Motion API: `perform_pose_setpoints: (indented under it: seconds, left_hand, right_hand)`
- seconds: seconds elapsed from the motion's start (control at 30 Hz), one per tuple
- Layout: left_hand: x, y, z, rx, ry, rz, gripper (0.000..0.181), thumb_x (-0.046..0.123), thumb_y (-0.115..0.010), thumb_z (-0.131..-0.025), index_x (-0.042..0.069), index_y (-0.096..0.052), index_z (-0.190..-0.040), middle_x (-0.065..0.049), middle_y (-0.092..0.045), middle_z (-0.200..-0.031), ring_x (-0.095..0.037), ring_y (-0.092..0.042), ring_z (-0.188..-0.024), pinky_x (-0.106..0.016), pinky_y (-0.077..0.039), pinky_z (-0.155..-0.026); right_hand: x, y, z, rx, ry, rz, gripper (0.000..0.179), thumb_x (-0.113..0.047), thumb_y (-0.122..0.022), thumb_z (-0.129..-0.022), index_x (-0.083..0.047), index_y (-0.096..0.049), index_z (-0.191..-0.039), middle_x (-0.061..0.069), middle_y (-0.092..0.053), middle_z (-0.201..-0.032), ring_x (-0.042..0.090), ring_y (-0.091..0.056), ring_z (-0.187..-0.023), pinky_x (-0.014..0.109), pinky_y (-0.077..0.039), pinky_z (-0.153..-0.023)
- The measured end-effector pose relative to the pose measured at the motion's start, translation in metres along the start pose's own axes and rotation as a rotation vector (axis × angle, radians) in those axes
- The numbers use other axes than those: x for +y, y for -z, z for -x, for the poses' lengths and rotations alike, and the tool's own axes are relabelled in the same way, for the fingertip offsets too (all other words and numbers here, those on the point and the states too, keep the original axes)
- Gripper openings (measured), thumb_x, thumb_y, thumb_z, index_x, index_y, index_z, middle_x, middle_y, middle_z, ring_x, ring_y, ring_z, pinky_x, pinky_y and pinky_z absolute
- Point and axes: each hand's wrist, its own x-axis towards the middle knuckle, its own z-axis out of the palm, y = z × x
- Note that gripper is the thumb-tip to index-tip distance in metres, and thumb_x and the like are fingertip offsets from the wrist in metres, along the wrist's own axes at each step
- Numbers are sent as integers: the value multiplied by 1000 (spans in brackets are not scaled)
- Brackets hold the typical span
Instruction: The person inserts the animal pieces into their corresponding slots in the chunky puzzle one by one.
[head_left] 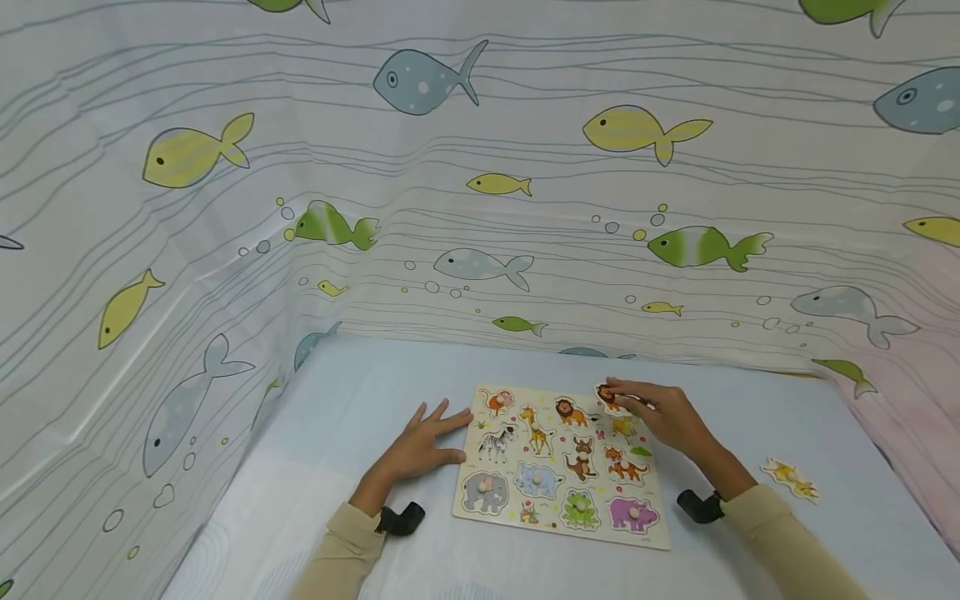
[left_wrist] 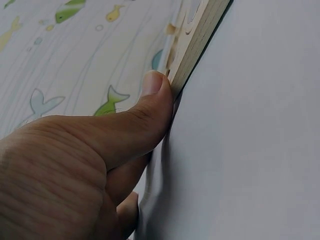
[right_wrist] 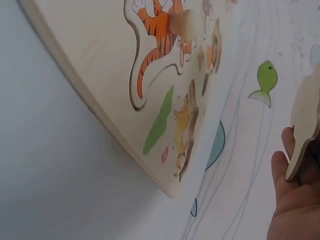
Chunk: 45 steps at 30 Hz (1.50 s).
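A wooden animal peg puzzle board (head_left: 525, 467) lies flat, with a zebra, giraffe, tiger, frog and other animals on it. My left hand (head_left: 423, 446) rests at its left edge with fingers spread; in the left wrist view the thumb (left_wrist: 157, 90) presses against the board's side (left_wrist: 192, 55). Over the far right corner, my right hand (head_left: 660, 408) pinches a lion puzzle piece (head_left: 606, 398). The right wrist view shows this piece (right_wrist: 306, 110) from its plain wooden side, raised above the board. Nearby are a lion picture (head_left: 572, 412) and a recess with a yellow animal (right_wrist: 182, 122).
A loose yellow animal piece (head_left: 791, 479) lies on the pale tabletop (head_left: 360, 375) right of the board, beside my right forearm. Fish-patterned sheeting (head_left: 480, 217) rises behind and to the left. A black camera mount (head_left: 401, 518) is strapped on each wrist.
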Motion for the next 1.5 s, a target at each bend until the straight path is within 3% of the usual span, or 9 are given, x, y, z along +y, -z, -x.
perform_pose_setpoints:
  seconds: [0.1,0.33,0.57,0.83,1.0,1.2,1.5]
  left_hand:
    - [0,0,0,-2,-1,2,72,40,-76,-84,24,-49,-149,9,-44,-155,-28,-15,-156,-54,6,-127]
    - [1,1,1,3,-30,-14,72,41,-76,-84,23,-50,-148,7,-46,-154,-29,-18,-156,-54,5,-128]
    - [0,2,0,4,-48,-31,72,42,-75,-84,22,-50,-148,6,-46,-154,-30,-18,-155,-54,4,-128]
    - [-2,1,0,8,-42,-31,72,42,-75,-84,23,-50,-148,7,-46,-154,-31,-19,-155,-55,4,-127]
    - [-1,1,1,10,-39,-22,71,41,-76,-83,23,-51,-148,6,-46,-154,-31,-19,-155,-55,4,-127]
    - [0,1,2,9,-39,-15,71,42,-76,-84,23,-51,-147,7,-47,-154,-30,-19,-155,-55,4,-127]
    - [2,2,1,-5,-24,-16,71,41,-76,-84,24,-49,-149,8,-45,-155,-29,-17,-156,-53,4,-128]
  right_hand:
    - [0,-9,-3,-18,-2,-31,29,-6,-71,-91,-10,-74,-120,8,-69,-130,29,-71,-109,25,-63,-76]
    - [7,-28,-10,-35,58,-99,28,-4,-70,-90,-7,-73,-118,13,-69,-129,27,-73,-104,15,-52,-63]
    - [6,-40,-18,-61,108,-141,29,-4,-70,-90,-3,-72,-119,15,-69,-128,30,-70,-109,19,-61,-81]
    - [4,-51,-24,-48,170,-164,28,-1,-71,-89,-3,-73,-116,17,-69,-126,29,-72,-105,24,-62,-78]
    - [2,-57,-24,-64,125,-186,26,-3,-70,-91,-4,-74,-116,15,-69,-128,28,-72,-104,26,-63,-74]
    - [4,-61,-21,-109,52,-155,26,-11,-69,-93,-8,-74,-118,10,-68,-130,28,-68,-115,35,-62,-85]
    - [14,-71,-18,-113,57,-134,26,-12,-70,-92,-8,-74,-118,10,-69,-129,29,-68,-115,36,-61,-88]
